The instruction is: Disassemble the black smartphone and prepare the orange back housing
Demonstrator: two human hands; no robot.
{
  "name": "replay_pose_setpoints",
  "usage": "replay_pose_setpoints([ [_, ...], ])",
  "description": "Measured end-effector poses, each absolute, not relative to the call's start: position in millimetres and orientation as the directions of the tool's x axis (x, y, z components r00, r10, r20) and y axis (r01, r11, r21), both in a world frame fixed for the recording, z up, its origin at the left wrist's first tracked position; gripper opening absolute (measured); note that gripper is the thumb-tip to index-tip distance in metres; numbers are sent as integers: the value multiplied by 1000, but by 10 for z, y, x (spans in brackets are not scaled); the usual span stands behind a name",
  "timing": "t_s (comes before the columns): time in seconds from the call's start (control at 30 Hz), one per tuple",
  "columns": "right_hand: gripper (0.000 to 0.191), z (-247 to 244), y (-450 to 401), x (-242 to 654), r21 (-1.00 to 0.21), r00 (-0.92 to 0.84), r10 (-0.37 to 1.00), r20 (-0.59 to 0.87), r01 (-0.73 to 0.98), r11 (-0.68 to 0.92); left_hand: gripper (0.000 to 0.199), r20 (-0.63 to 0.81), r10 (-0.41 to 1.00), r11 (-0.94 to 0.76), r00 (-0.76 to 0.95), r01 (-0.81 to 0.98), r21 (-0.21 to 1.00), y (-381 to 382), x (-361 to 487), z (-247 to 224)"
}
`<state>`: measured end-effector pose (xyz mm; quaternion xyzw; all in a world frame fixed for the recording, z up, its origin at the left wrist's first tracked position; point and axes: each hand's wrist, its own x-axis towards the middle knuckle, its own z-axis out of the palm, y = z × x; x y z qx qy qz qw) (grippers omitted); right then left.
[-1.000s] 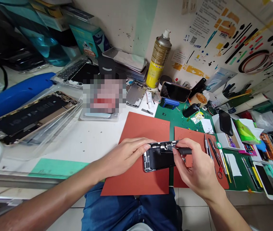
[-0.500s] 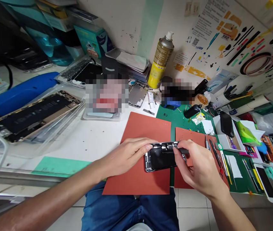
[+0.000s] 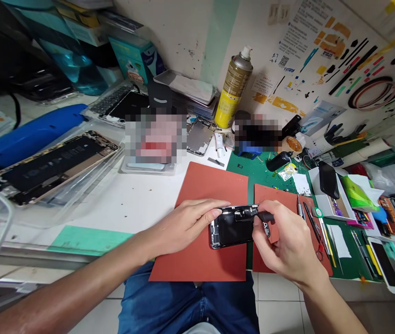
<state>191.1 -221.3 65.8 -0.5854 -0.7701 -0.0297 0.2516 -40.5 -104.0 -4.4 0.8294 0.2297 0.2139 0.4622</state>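
An opened phone [image 3: 235, 230] with a black inside lies above the left red-brown mat [image 3: 204, 264], near its right edge. Thumb and fingers of my left hand [image 3: 187, 225] grip the phone's upper left corner. My right hand [image 3: 283, 236] is at the phone's right end, its fingers pinched around a small dark piece [image 3: 265, 216] by the top edge. The fingers partly cover this piece, so I cannot make out what it is.
A second red-brown mat [image 3: 277, 197] lies on the right, with tweezers and pens [image 3: 328, 236] beside it. Behind stand a yellow spray can [image 3: 230, 93] and a black bottle [image 3: 277, 161]. Another opened phone [image 3: 54, 167] rests at left.
My right thumb and fingertips have shifted slightly off the phone's upper part, showing more of its right end. My left hand keeps its place.
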Motion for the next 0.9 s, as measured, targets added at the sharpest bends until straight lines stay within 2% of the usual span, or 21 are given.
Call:
replay_pose_setpoints([
  [0.57,7,633,-2230,1930,-222,-165,866,472,928,298,47,124,584,-456,802,198,868,-1043,-408,-32],
  [0.9,12,603,-2240,1908,-262,-118,873,473,928,267,45,160,584,-508,796,205,836,-1069,-417,-23],
])
